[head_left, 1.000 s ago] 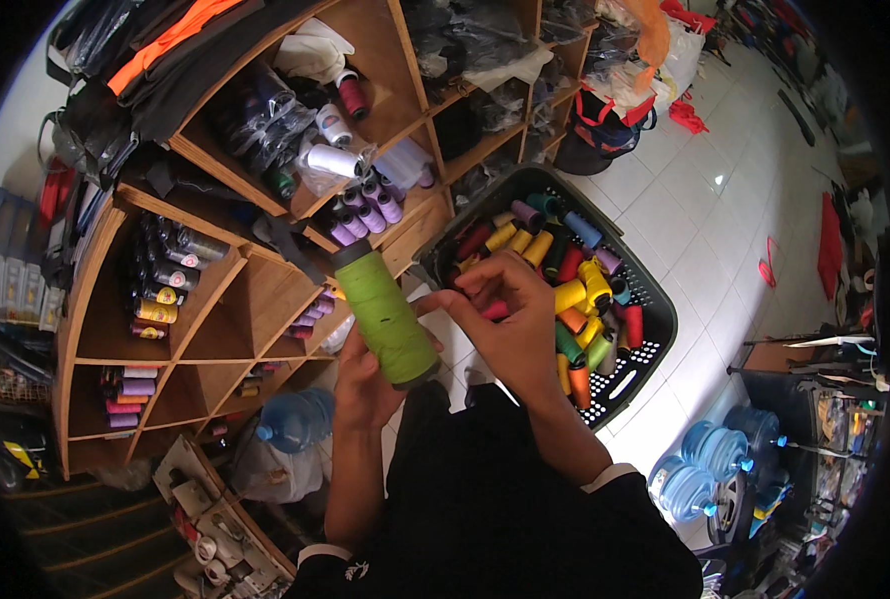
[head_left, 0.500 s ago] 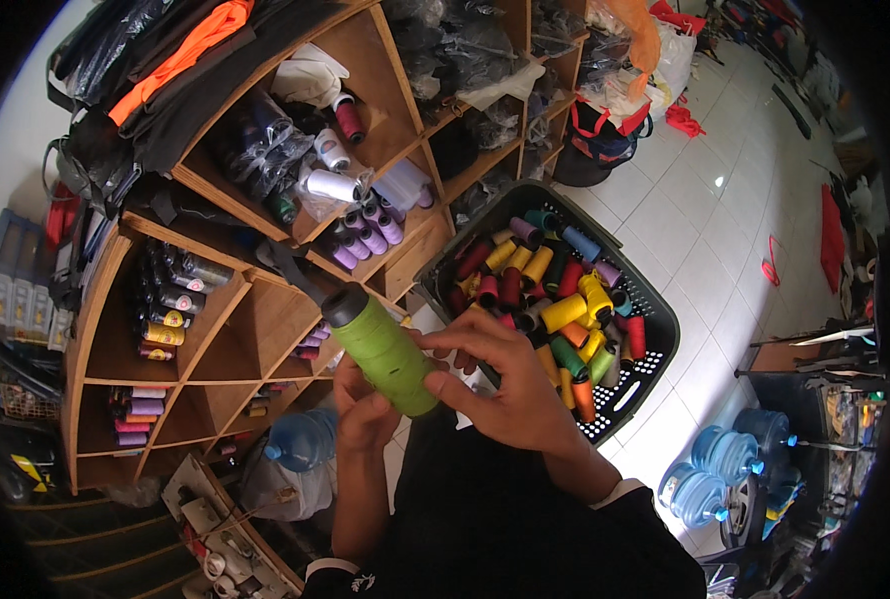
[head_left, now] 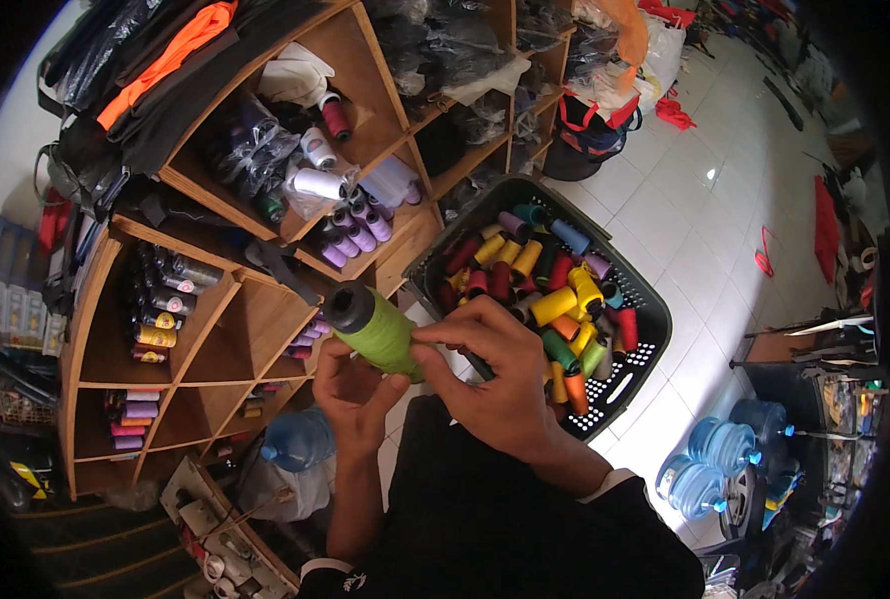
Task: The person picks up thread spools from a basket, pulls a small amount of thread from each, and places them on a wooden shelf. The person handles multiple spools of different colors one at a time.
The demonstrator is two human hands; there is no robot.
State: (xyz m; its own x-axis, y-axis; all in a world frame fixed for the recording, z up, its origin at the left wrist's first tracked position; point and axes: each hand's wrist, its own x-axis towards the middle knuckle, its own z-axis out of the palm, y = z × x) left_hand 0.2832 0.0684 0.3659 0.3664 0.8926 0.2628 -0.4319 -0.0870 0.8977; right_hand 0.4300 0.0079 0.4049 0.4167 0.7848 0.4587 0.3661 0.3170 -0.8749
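Note:
A large spool of lime-green thread (head_left: 380, 334) with a black core end is tilted in front of me, its dark end toward the upper left. My left hand (head_left: 360, 399) grips it from below, thumb and fingers around its lower part. On its right side, the thumb and forefinger of my right hand (head_left: 500, 374) are pinched together against the wound thread. Whatever lies between those fingertips is too fine to see. Just beyond my right hand stands a dark perforated plastic basket (head_left: 655, 309), heaped with thread spools (head_left: 555, 304) in yellow, red, orange, green and blue.
A wooden cubby shelf (head_left: 255, 329) rises on the left, holding purple spools (head_left: 355, 235), dark cones (head_left: 170, 295) and plastic bags. Blue water jugs (head_left: 710, 454) stand at the right on white floor tiles (head_left: 705, 250). Another blue jug (head_left: 298, 439) is beside my left forearm.
My right thumb and forefinger have closed into a pinch at the spool's side. The spool has tipped slightly, its dark end showing more. The view has shifted a little.

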